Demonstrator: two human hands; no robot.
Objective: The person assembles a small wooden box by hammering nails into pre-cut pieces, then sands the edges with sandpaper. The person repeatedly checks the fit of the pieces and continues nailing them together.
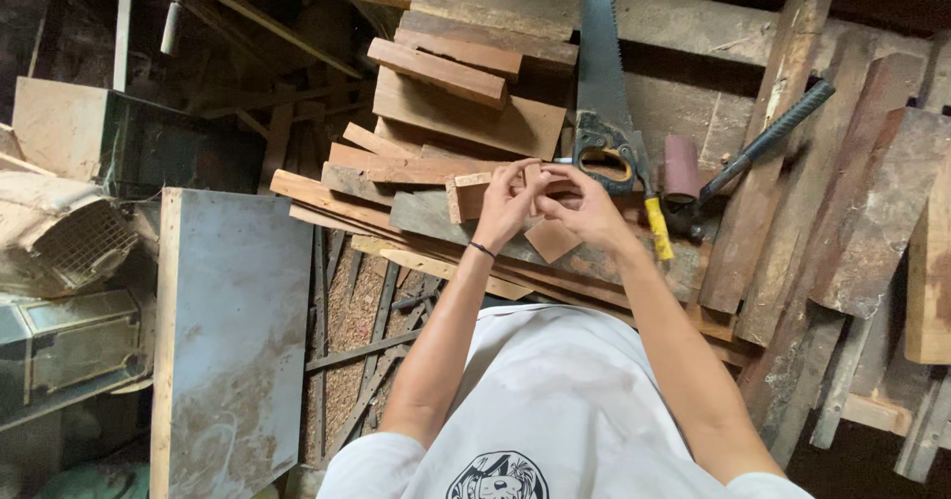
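- The person's left hand [505, 207] and right hand [584, 207] are meeting above a pile of timber offcuts, fingertips touching at the middle
- Both hands are pinching narrowly around a small wooden piece [536, 180]; most of it is hidden by the fingers, so its shape cannot be told
- A thin reddish square of sandpaper or wood [552, 238] is showing just beneath the right hand; whether the hand is gripping it cannot be told
- A short wooden block [468, 196] is lying just beside the left hand, on a grey plank [436, 220]
- A handsaw [601, 83] is resting blade-up on the boards, its handle just behind the hands
- A yellow-handled tool [659, 227] is lying near the right wrist
- A hammer with a dark grip [763, 142] is leaning across planks, well apart to the right
- A grey panel [238, 331] is standing to the left, beside the sawdust-strewn floor
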